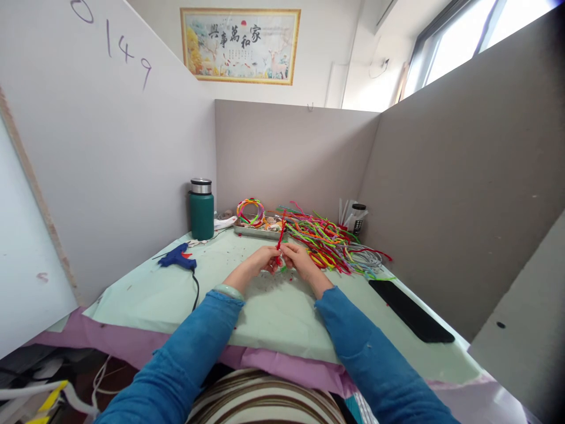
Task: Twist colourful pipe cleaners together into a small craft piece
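Note:
My left hand [266, 259] and my right hand [297, 259] meet over the middle of the table. Between them a red pipe cleaner [281, 232] stands up, its lower part bunched at my fingertips. Both hands are pinched closed on it. Something white and a bit of green show under the fingers, too small to make out. Just beyond my right hand spreads a heap of pipe cleaners [324, 235] in red, green, orange, yellow and grey. A metal tray [251, 231] behind my left hand holds a ring of coiled colourful pipe cleaners [250, 212] and small bits.
A blue glue gun [177, 257] with a black cord lies on the left. Behind it stands a green thermos [202, 212]. A black flat pad [410, 309] lies at the right edge, and a black-lidded jar [357, 219] stands at the back right. Grey partitions [295, 153] enclose the table.

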Available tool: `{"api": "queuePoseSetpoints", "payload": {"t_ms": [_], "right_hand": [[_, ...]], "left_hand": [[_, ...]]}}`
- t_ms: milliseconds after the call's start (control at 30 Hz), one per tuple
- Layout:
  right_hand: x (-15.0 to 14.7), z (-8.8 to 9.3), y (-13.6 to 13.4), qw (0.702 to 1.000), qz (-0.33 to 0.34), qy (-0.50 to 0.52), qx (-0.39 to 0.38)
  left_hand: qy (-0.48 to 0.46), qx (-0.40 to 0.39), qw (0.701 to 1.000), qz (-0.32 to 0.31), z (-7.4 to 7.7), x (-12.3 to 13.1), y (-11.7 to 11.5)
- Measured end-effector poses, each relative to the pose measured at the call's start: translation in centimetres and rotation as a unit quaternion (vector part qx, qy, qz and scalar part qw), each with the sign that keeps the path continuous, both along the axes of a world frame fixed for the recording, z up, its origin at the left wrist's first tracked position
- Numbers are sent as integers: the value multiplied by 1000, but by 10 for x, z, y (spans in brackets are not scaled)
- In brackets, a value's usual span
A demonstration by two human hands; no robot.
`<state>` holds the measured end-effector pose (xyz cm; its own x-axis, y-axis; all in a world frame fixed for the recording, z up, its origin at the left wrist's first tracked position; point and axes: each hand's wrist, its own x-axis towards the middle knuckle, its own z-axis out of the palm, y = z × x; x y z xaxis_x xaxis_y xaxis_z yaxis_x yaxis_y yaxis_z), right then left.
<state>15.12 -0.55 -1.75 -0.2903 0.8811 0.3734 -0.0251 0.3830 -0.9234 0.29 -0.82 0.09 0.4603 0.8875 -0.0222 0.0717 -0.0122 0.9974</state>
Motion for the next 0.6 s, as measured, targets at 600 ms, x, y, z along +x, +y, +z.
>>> {"api": "queuePoseSetpoints", "payload": {"t_ms": [600], "right_hand": [[0,-3,5,997,-70,2,32]], "left_hand": [[37,30,999,-10,-2,0,-5]]}}
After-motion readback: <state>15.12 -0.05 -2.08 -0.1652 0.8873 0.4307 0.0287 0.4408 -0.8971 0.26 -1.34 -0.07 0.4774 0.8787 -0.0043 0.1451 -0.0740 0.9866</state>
